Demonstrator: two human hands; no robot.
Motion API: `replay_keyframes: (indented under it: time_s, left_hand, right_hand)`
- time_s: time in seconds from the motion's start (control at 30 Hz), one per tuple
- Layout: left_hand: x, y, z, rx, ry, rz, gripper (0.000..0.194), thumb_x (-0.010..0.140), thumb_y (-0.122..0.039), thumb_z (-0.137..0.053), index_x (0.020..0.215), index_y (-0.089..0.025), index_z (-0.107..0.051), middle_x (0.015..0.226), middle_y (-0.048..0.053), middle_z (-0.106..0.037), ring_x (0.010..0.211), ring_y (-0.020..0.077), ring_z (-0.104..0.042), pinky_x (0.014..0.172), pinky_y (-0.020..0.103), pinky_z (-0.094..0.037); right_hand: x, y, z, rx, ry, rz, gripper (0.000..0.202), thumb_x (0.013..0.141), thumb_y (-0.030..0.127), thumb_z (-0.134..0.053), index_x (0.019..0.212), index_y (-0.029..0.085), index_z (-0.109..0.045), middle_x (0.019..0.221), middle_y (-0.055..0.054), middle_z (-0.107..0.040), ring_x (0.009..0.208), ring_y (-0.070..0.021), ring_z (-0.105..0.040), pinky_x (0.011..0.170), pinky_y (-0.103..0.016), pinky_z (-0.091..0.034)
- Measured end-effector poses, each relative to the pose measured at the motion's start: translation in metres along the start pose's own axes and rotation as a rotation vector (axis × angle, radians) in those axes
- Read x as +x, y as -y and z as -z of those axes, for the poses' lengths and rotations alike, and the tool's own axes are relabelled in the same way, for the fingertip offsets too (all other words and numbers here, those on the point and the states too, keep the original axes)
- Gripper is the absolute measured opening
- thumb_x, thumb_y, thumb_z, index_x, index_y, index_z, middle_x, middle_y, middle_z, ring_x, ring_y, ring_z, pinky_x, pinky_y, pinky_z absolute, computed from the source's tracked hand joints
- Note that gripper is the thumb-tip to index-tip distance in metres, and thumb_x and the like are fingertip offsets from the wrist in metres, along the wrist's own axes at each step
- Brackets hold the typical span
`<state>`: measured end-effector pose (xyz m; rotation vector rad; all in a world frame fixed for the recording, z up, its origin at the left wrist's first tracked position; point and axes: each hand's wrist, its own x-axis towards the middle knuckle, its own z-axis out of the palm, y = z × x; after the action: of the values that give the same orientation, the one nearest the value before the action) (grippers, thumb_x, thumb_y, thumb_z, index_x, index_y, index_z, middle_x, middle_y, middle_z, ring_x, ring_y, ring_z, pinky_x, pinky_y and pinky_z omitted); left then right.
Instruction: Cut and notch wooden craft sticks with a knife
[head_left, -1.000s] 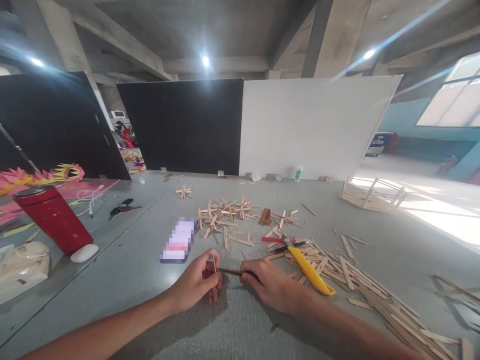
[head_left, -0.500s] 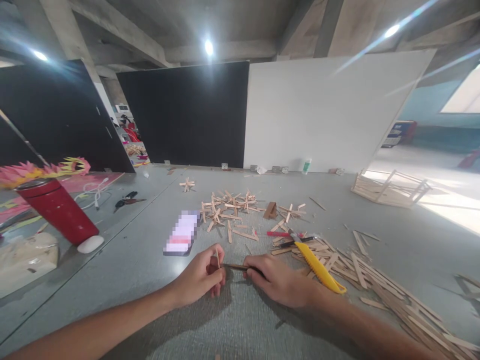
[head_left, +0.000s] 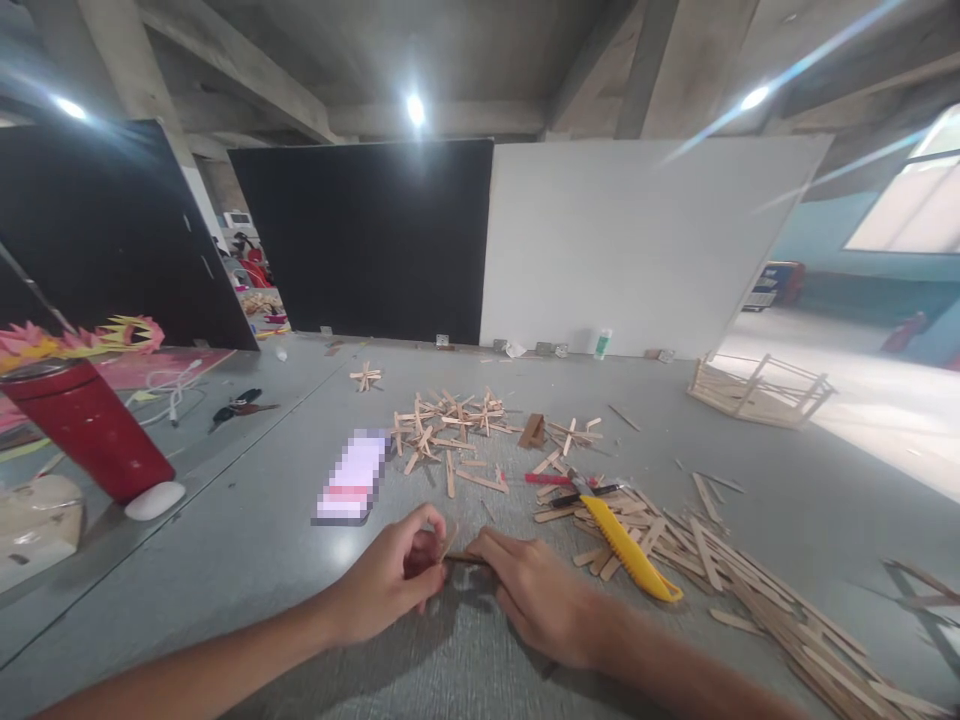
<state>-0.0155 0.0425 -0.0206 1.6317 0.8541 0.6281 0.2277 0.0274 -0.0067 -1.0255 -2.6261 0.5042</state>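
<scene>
My left hand (head_left: pixel 394 580) pinches a short, pale wooden craft stick (head_left: pixel 450 541), tilted upward between thumb and fingers. Low over the table's front, my right hand (head_left: pixel 532 590) is closed on a thin dark-brown strip (head_left: pixel 466 558); its tip meets the craft stick at my left fingertips. The grip hides the strip's other end, so its exact kind is unclear. Beyond the hands lies a cluster of crossed craft-stick pieces (head_left: pixel 450 415). A yellow-handled cutter (head_left: pixel 630 550) rests on loose craft sticks (head_left: pixel 720 570) right of my right hand.
A phone with a blurred screen (head_left: pixel 351 478) lies beyond my left hand. Farther left are a red flask (head_left: pixel 94 430), a white mouse (head_left: pixel 155 501) and keys (head_left: pixel 244 405). A red pen (head_left: pixel 551 479) lies near the cutter. A small stick fence (head_left: pixel 757 390) stands far right.
My right hand has shifted slightly left, closer to my left hand, and its fingers now cover more of the strip. The craft stick leans more to the right. The camera view has shifted a little.
</scene>
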Motion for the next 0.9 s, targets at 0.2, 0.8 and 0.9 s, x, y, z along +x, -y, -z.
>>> replay_keyframes:
  time_s: [0.2,0.8,0.9]
  left_hand:
    - [-0.006,0.002,-0.008,0.341,-0.037,-0.094,0.02,0.091,-0.019,-0.061,0.108,-0.023,-0.051,0.069,-0.01,-0.042,0.06,0.0105,-0.041,0.056,0.021,-0.033]
    - [-0.017,0.005,-0.019,0.739,-0.021,-0.516,0.015,0.099,-0.019,-0.052,0.109,-0.028,-0.046,0.085,-0.004,-0.066,0.069,0.0133,-0.058,0.067,0.022,-0.04]
    - [-0.018,0.003,-0.028,0.67,-0.047,-0.507,0.011,0.101,-0.019,-0.044,0.093,-0.027,-0.042,0.072,-0.007,-0.056,0.059,0.012,-0.047,0.058,0.021,-0.034]
  right_hand:
    - [0.002,-0.002,-0.017,-0.155,-0.046,0.013,0.018,0.1,0.014,-0.052,0.113,0.021,-0.062,0.097,-0.004,-0.067,0.08,-0.0192,-0.064,0.068,-0.029,-0.042]
    - [-0.003,0.0,-0.039,-0.511,-0.051,0.167,0.012,0.093,0.015,-0.063,0.1,0.02,-0.054,0.083,-0.001,-0.068,0.06,-0.0174,-0.06,0.047,-0.034,-0.024]
    - [-0.005,0.004,-0.041,-0.569,-0.054,0.2,0.011,0.092,0.013,-0.06,0.099,0.019,-0.053,0.079,-0.002,-0.066,0.055,-0.0178,-0.057,0.044,-0.035,-0.02]
